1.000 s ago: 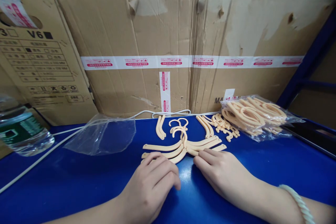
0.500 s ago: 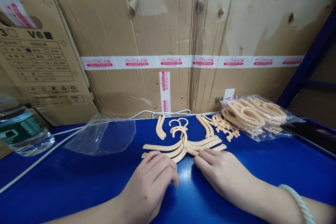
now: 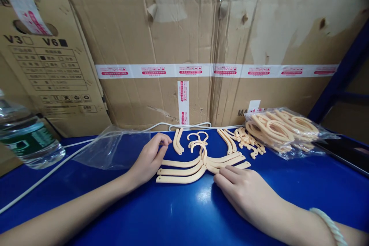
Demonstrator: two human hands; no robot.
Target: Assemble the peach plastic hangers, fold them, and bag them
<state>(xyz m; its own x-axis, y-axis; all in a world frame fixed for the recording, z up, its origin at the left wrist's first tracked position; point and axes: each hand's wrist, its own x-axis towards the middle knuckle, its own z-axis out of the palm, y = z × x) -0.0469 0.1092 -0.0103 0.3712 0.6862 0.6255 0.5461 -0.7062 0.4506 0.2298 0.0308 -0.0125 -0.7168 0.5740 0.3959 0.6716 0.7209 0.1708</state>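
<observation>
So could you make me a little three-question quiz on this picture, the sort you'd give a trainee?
1. True or false: a pale twisted band circles the wrist of the right hand.
2. What is in the clear bag? A) bottles B) beige curved pieces C) gloves
3. Which hand is nearer the loose strips lying behind the left side of the joined hangers?

Key: 1. True. 2. B. 3. The left hand.
</observation>
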